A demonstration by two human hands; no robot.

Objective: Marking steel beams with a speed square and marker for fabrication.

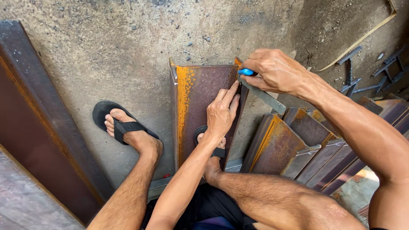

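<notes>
A rusty steel channel piece (199, 102) with an orange-streaked flange lies on the concrete floor between my feet. My left hand (221, 111) presses on its web, index finger stretched toward the far right corner. Over that same corner my right hand (275, 70) is closed around a small blue marker (247, 72). A flat grey metal strip (263, 96), like a square's blade, runs diagonally under my right hand along the channel's right edge. The marker's tip is hidden by my fingers.
Several rusty angle and channel pieces (294, 145) are stacked at the right. A long dark steel beam (38, 123) lies along the left. Small dark steel offcuts (366, 81) sit at the upper right. My feet in black sandals (123, 127) rest on the floor.
</notes>
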